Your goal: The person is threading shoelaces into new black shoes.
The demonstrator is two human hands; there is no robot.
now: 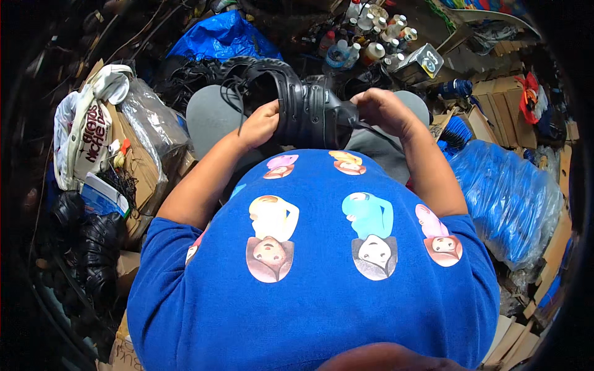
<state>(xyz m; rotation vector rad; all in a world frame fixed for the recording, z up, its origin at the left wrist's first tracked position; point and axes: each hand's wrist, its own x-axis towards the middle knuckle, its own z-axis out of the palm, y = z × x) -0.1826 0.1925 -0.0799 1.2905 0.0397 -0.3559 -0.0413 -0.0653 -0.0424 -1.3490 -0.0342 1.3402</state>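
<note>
Across my lap lies a black lace-up shoe (297, 114), with its eyelets showing and a loose lace hanging on the left. My left hand (260, 125) is closed on the shoe's left edge, its fingertips partly hidden behind the black upper. At the other end my right hand (385, 110) has its fingers curled closed beside the black material. A thin dark strip runs out below that hand; what the fingers pinch is hidden. Dark, blurred parts lie between the shoe and my right hand.
Several bottles (374, 49) stand beyond my lap, near a blue plastic sheet (226, 37). At left are a white printed bag (93, 127), cardboard and black shoes (99, 250). A blue plastic-wrapped bundle (504, 198) sits at right, near cardboard pieces (504, 108).
</note>
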